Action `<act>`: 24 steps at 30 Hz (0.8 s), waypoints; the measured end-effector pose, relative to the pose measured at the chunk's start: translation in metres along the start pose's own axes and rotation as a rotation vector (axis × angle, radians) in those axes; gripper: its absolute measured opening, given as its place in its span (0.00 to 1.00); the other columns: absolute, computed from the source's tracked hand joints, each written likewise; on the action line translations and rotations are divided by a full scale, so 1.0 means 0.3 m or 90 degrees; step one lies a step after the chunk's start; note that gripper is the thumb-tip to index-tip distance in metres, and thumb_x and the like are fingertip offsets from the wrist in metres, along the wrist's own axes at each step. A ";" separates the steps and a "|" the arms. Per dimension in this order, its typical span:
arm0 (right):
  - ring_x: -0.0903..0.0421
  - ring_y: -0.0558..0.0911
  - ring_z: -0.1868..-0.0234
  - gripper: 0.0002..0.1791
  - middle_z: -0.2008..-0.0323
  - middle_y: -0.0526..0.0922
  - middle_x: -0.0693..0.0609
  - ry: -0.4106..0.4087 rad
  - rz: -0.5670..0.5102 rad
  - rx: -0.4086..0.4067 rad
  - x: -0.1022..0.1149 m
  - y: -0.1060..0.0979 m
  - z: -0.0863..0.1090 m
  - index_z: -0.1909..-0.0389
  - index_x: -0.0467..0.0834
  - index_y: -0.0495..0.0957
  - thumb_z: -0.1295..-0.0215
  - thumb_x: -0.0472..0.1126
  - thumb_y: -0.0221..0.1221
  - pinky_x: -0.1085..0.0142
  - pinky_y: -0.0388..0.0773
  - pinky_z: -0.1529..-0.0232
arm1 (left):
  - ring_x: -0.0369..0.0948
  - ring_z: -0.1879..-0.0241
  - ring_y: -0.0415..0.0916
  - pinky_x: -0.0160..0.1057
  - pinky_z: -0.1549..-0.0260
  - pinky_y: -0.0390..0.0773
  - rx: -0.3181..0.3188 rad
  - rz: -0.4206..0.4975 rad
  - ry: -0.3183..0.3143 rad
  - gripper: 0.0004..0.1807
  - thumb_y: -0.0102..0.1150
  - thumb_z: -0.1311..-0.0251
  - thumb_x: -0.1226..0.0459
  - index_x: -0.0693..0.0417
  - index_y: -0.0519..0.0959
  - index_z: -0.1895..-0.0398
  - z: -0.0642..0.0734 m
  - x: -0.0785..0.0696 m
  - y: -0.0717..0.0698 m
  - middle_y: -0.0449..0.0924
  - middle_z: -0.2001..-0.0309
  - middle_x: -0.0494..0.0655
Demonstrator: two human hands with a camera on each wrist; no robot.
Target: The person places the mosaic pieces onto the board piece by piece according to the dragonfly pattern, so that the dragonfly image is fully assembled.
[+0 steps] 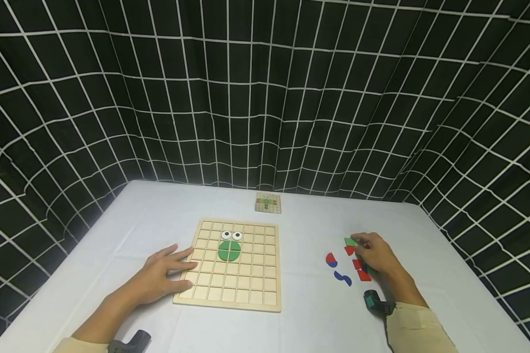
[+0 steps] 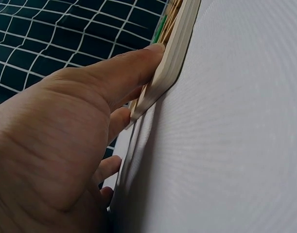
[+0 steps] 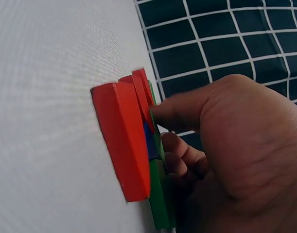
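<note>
Along the left edge of the wooden grid board [image 1: 227, 308], resting the left hand [image 1: 165, 272] with fingers spread wide, lapping the thumb tip over the rim in the left wrist view. Supporting the board on the white tablecloth [image 1: 313, 314], left of the table's centre. Carrying on the board, in its upper half and slightly left of centre, a side-by-side pair of eye discs [image 1: 237, 236]; presenting directly below these four green quarter-circle pieces [image 1: 224, 256], grouped as one disc. At the right side of the table, positioning the right hand [image 1: 376, 252] at a cluster of loose coloured pieces, with thumb and fingers curled narrow just beside a green piece [image 1: 350, 241]; being unable to tell pinching from mere touching. Including in this cluster several red blocks [image 1: 364, 276] and, partly hidden behind them in the right wrist view, a green block [image 3: 160, 194]. Showing left of the cluster a red piece [image 1: 330, 258] touching a blue one, and nearer the body some blue curved pieces [image 1: 338, 276]. Displaying beyond the board, near the far table edge, a small pattern card [image 1: 268, 202]. Wearing beige sleeves [image 1: 415, 326]. Bordering the table with a black curtain [image 1: 265, 98], ruled in white squares.
</note>
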State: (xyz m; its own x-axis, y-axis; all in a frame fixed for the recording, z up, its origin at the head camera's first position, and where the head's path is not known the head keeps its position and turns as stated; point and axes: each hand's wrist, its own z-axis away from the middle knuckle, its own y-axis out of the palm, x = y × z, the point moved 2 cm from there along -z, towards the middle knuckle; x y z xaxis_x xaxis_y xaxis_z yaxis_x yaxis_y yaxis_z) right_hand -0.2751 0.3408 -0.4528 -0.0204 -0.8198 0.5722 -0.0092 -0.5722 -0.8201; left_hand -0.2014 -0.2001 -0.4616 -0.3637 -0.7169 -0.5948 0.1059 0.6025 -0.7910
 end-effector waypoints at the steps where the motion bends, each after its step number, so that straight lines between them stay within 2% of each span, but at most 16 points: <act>1: 0.32 0.70 0.47 0.22 0.45 0.68 0.30 0.002 0.002 0.000 0.000 0.001 -0.001 0.41 0.35 0.73 0.36 0.36 0.58 0.38 0.71 0.49 | 0.62 0.31 0.48 0.71 0.40 0.43 -0.001 -0.001 0.002 0.27 0.69 0.53 0.44 0.44 0.84 0.50 0.000 0.000 0.000 0.67 0.33 0.44; 8: 0.34 0.72 0.48 0.25 0.46 0.70 0.32 0.012 0.015 0.000 0.006 0.007 -0.003 0.39 0.35 0.72 0.36 0.38 0.61 0.41 0.73 0.50 | 0.61 0.31 0.48 0.71 0.40 0.43 0.001 -0.008 0.002 0.27 0.69 0.52 0.44 0.44 0.84 0.49 0.000 -0.002 -0.004 0.67 0.33 0.44; 17: 0.37 0.74 0.51 0.22 0.51 0.73 0.33 -0.002 0.033 -0.026 0.007 0.015 -0.005 0.45 0.31 0.73 0.36 0.39 0.61 0.43 0.74 0.50 | 0.62 0.31 0.47 0.72 0.41 0.42 0.003 -0.005 -0.004 0.27 0.69 0.53 0.45 0.44 0.84 0.50 0.004 0.000 -0.015 0.67 0.33 0.44; 20: 0.38 0.75 0.51 0.23 0.51 0.75 0.34 0.000 0.015 -0.053 0.013 0.003 0.003 0.44 0.32 0.72 0.34 0.42 0.60 0.44 0.75 0.51 | 0.61 0.30 0.47 0.72 0.41 0.42 -0.002 0.001 -0.004 0.26 0.70 0.53 0.45 0.44 0.84 0.50 0.005 0.002 -0.014 0.67 0.33 0.44; 24: 0.41 0.75 0.55 0.21 0.56 0.78 0.37 -0.026 -0.015 -0.125 0.035 -0.037 0.019 0.45 0.34 0.74 0.34 0.42 0.60 0.51 0.78 0.58 | 0.60 0.30 0.48 0.71 0.40 0.42 -0.002 0.011 0.003 0.26 0.70 0.52 0.45 0.43 0.84 0.50 0.002 0.002 -0.002 0.67 0.33 0.43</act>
State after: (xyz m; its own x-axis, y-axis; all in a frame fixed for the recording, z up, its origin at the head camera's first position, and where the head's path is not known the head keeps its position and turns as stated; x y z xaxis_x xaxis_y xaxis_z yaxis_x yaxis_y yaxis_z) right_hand -0.2694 0.3382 -0.4377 0.0228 -0.8083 0.5883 -0.2044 -0.5798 -0.7887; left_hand -0.2010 -0.2010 -0.4616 -0.3666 -0.7049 -0.6072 0.1094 0.6155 -0.7805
